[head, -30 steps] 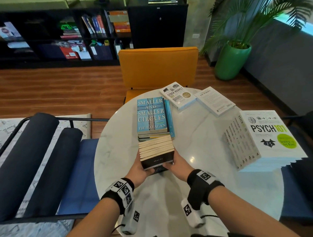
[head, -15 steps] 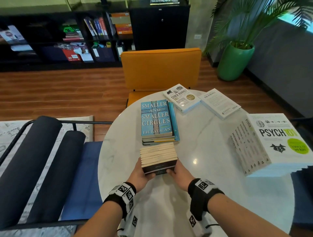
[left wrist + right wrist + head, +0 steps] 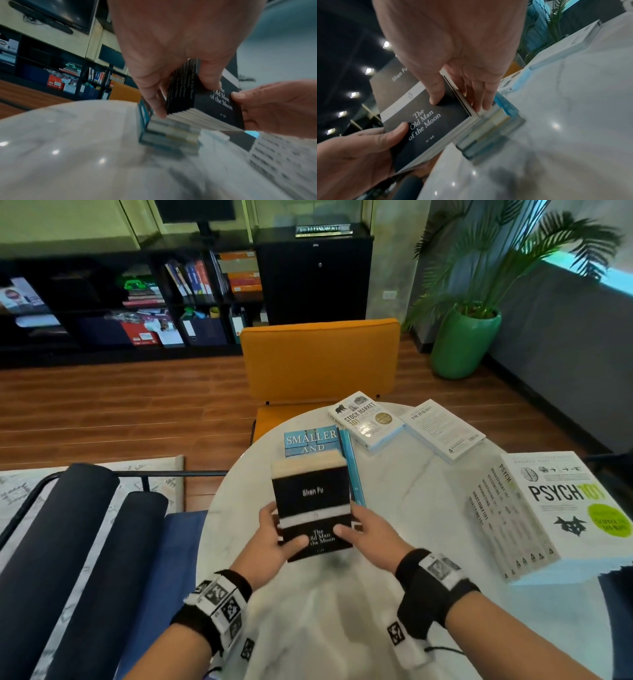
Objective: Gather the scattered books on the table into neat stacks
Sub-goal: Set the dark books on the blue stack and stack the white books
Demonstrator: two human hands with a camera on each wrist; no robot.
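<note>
While both thumbs clamp its cover, the left hand (image 3: 274, 537) and right hand (image 3: 371, 530) pinch the black paperback bundle (image 3: 313, 501) at centre frame, tilted above the blue stack (image 3: 310, 440); apparently to seat it squarely.

Head view: looks forward and down from above the round marble table (image 3: 394, 508), orange chair (image 3: 320, 357) at 12 o'clock, far shelving visible. Left wrist view: close, low over the tabletop, facing along the left hand (image 3: 171, 54). Right wrist view: close, along the right hand (image 3: 453, 47). All three share the black book stack (image 3: 313, 505) (image 3: 197, 100) (image 3: 426, 121) both hands hold
</note>
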